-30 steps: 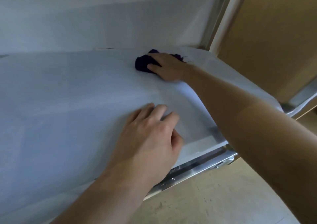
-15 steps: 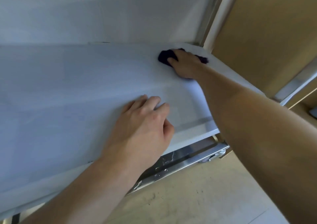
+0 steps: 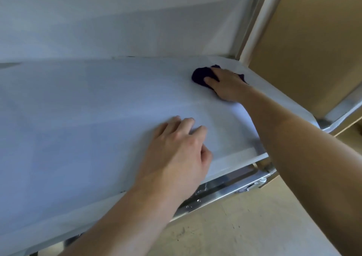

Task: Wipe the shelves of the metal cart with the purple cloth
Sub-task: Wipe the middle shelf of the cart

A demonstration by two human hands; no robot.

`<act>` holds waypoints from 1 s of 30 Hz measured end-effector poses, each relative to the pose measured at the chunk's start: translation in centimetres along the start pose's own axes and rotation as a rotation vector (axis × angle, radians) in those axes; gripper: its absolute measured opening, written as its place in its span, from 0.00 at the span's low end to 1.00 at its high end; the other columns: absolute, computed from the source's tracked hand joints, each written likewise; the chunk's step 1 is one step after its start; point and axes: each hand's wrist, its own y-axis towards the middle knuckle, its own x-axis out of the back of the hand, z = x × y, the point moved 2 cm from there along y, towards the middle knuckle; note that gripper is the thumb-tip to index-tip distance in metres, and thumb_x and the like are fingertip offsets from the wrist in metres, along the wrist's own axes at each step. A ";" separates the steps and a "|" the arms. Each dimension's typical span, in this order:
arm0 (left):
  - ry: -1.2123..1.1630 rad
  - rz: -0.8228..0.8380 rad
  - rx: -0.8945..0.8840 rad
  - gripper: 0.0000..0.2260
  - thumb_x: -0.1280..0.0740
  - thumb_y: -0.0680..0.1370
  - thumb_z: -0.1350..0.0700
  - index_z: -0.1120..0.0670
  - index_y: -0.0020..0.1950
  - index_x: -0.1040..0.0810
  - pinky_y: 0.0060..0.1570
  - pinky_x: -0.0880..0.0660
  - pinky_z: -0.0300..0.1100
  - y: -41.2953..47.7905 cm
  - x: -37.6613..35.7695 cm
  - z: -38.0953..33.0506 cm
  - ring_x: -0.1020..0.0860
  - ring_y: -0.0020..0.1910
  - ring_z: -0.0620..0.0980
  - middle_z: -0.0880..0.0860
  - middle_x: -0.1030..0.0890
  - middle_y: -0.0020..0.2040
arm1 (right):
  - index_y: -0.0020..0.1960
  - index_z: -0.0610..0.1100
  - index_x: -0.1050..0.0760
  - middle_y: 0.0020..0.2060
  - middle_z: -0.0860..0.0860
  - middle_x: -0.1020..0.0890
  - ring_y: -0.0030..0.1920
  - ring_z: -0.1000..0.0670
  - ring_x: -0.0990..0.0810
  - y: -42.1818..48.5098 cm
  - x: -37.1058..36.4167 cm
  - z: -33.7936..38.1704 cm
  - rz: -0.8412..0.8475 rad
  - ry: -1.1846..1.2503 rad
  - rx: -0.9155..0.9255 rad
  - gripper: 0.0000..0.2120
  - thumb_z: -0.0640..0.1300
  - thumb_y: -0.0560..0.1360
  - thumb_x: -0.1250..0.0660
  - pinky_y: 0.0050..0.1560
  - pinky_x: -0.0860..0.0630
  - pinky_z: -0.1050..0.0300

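Observation:
The purple cloth [image 3: 199, 76] lies bunched on the far right part of the cart's shelf [image 3: 88, 118], a pale flat surface filling most of the view. My right hand [image 3: 225, 85] presses down on the cloth, covering most of it; dark edges stick out at the fingertips and behind the hand. My left hand [image 3: 176, 154] rests flat on the shelf near its front edge, fingers slightly apart, holding nothing.
The cart's metal frame [image 3: 225, 191] runs under the shelf's front edge, with a corner post [image 3: 252, 20] at the far right. A tan cardboard panel [image 3: 313, 40] stands to the right. Below lies a beige floor [image 3: 244, 232].
My right hand slid the cloth right toward the far corner, then came back a little left. The left hand stayed planted on the shelf.

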 end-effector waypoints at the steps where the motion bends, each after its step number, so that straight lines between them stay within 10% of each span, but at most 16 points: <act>1: -0.006 -0.002 0.000 0.13 0.44 0.76 0.53 0.51 0.52 0.21 0.65 0.32 0.46 0.0 0.1 0.0 0.27 0.63 0.54 0.51 0.21 0.58 | 0.74 0.52 0.40 0.69 0.45 0.30 0.68 0.40 0.33 0.9 -0.2 0.1 0.006 -0.006 -0.039 0.25 0.60 0.80 0.48 0.70 0.38 0.44; 15: -0.039 0.025 0.005 0.14 0.42 0.75 0.54 0.53 0.56 0.22 0.63 0.34 0.47 0.3 0.0 0.6 0.28 0.61 0.52 0.51 0.24 0.59 | 0.76 0.53 0.42 0.73 0.47 0.34 0.73 0.43 0.39 -0.5 -2.3 7.9 0.102 0.058 0.254 0.25 0.58 0.81 0.47 0.73 0.43 0.45; 30: -0.056 -0.027 0.133 0.13 0.38 0.76 0.53 0.52 0.56 0.19 0.58 0.26 0.44 -2.4 2.9 2.9 0.23 0.59 0.49 0.46 0.20 0.62 | 0.75 0.51 0.41 0.74 0.50 0.36 0.74 0.46 0.42 -7.1 -1.6 8.7 0.070 0.077 0.151 0.26 0.58 0.80 0.45 0.74 0.48 0.46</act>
